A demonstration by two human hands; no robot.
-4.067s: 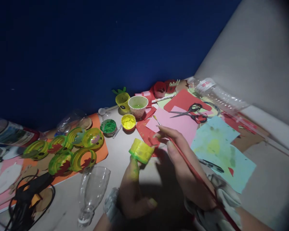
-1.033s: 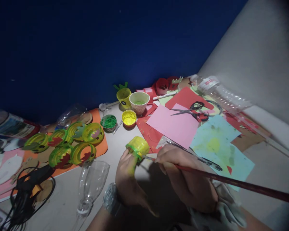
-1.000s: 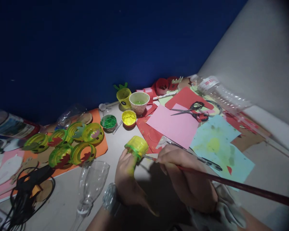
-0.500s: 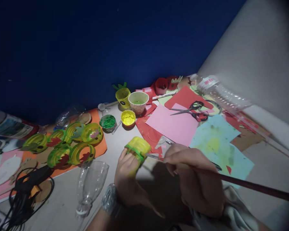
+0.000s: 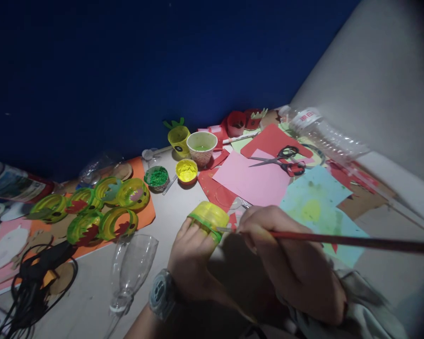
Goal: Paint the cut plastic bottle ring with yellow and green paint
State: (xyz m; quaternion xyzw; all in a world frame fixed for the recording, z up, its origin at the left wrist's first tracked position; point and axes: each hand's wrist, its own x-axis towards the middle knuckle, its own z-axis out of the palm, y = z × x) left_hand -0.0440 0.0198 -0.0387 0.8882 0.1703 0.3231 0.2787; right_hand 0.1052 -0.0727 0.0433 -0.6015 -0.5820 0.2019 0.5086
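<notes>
A small plastic bottle piece (image 5: 212, 214), painted yellow with a green rim, sits over the fingers of my left hand (image 5: 192, 252), which holds it up from inside. My right hand (image 5: 286, 254) pinches a paintbrush (image 5: 325, 240) with a long red-brown handle. The brush tip meets the green rim on the side facing me. Beyond my hands stand a small cup of yellow paint (image 5: 187, 173) and a small cup of green paint (image 5: 157, 178). Behind them is a paper cup (image 5: 202, 145) with greenish liquid.
Several painted rings (image 5: 118, 223) lie on orange paper at left, near a cut bottle top (image 5: 132, 268) and black cable (image 5: 35, 287). Scissors (image 5: 286, 160) rest on pink paper (image 5: 250, 179). Blue paper (image 5: 318, 193) and a plastic bottle (image 5: 328, 134) lie right. A blue wall (image 5: 162, 61) stands behind.
The bottle piece has tilted slightly and shifted right on my left hand. My right hand has turned, so the brush handle lies flatter and higher, with its tip at the green rim.
</notes>
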